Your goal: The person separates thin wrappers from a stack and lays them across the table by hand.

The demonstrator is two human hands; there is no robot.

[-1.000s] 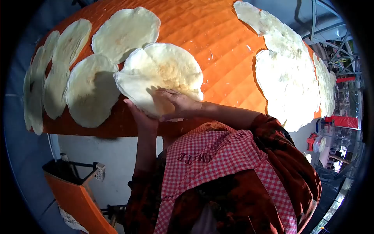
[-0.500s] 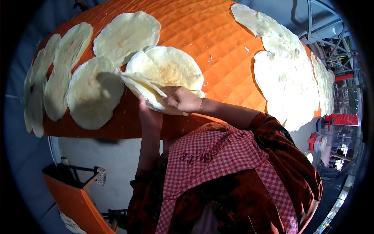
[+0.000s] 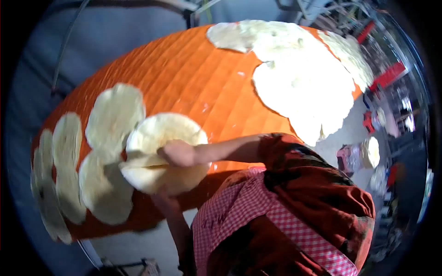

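My right hand [image 3: 178, 153] is closed on the raised edge of a round, pale flatbread [image 3: 184, 177], reaching over it from the right. A fold runs across this bread near its middle, and part of the bread spreads flat behind the fold. At its near edge is my left hand [image 3: 165, 195], blurred, with its fingers hidden at the bread's underside. Beneath lies an orange quilted cloth [image 3: 184, 64]. To the left, another flatbread [image 3: 106, 186] lies close beside the held one, and a further flatbread [image 3: 115, 115] rests behind that.
Several more flatbreads [image 3: 68, 142] lie along the cloth's left end. On the right, a brightly lit group of overlapping flatbreads [image 3: 304, 83] covers the cloth. Past the right edge, a round pale stack [image 3: 369, 152] stands lower down. A metal frame [image 3: 133, 264] is below the cloth's near edge.
The view has turned, so the cloth and breads appear lower on the left. The bread's folded part has opened out wider toward me. My right hand now lies over the bread's middle.
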